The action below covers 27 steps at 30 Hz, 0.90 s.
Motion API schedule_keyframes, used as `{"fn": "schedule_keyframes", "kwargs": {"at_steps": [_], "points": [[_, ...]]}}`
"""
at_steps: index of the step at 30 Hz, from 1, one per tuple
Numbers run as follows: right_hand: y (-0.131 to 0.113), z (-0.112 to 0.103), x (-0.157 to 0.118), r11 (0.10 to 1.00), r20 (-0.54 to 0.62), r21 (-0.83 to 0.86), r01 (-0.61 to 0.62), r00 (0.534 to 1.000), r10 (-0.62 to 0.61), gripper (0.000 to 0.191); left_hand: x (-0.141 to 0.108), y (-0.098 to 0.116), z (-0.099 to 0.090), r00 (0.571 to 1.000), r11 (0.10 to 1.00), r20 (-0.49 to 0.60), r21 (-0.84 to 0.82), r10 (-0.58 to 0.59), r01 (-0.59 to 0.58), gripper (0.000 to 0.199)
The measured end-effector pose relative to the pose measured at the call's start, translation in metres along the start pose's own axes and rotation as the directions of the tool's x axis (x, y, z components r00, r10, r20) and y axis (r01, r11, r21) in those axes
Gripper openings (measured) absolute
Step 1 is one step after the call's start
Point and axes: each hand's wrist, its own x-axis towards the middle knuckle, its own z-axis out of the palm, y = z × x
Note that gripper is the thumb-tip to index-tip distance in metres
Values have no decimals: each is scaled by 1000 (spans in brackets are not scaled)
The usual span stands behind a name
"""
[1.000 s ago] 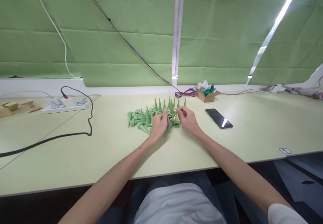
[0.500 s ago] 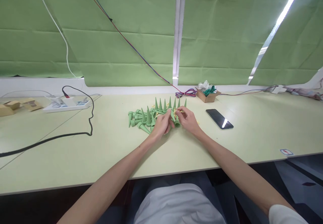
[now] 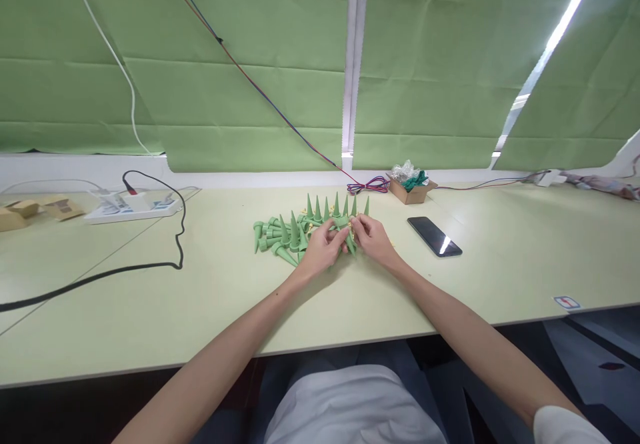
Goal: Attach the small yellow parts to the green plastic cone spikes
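Several green plastic cones [image 3: 295, 232] lie and stand in a cluster at the middle of the table, a row of them upright behind my hands. My left hand [image 3: 326, 245] is closed on one green cone [image 3: 351, 244], whose tip points down between my hands. The fingers of my right hand [image 3: 367, 236] are pinched together beside it, at a small yellow piece [image 3: 351, 228]. More small yellow pieces lie among the cones, partly hidden by my fingers.
Right of my hands lies a black phone [image 3: 435, 236]. Behind it are a small cardboard box [image 3: 410, 194] and coiled red and blue wire [image 3: 375, 184]. At the left are a white power strip [image 3: 135, 212], a black cable [image 3: 120, 270] and cardboard pieces [image 3: 61, 208].
The cone in my left hand has turned and shifted right, its tip now lower. My left fingers have moved slightly right, and both hands are closer together.
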Motion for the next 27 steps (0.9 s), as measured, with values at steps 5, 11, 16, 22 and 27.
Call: {"fn": "schedule_keyframes", "kwargs": {"at_steps": [5,11,16,22,27], "points": [[2,1,1,1000,7,18,-20,1000,20,52,-1,0,1,991,984,-44,135,127,-120,42],[3,3,1,999,-2,49,-19,1000,19,51,-3,0,3,990,978,-67,176,126,-113,44],[-1,3,0,996,-43,92,-20,999,24,49,-5,3,5,987,988,-106,109,122,-111,51],[-1,3,-1,995,-88,103,-9,996,18,44,-4,7,6,982,991,-156,-65,107,-119,42],[-3,3,-3,994,-75,106,7,997,1,37,0,5,0,986,994,-168,-108,17,-35,49]]}}
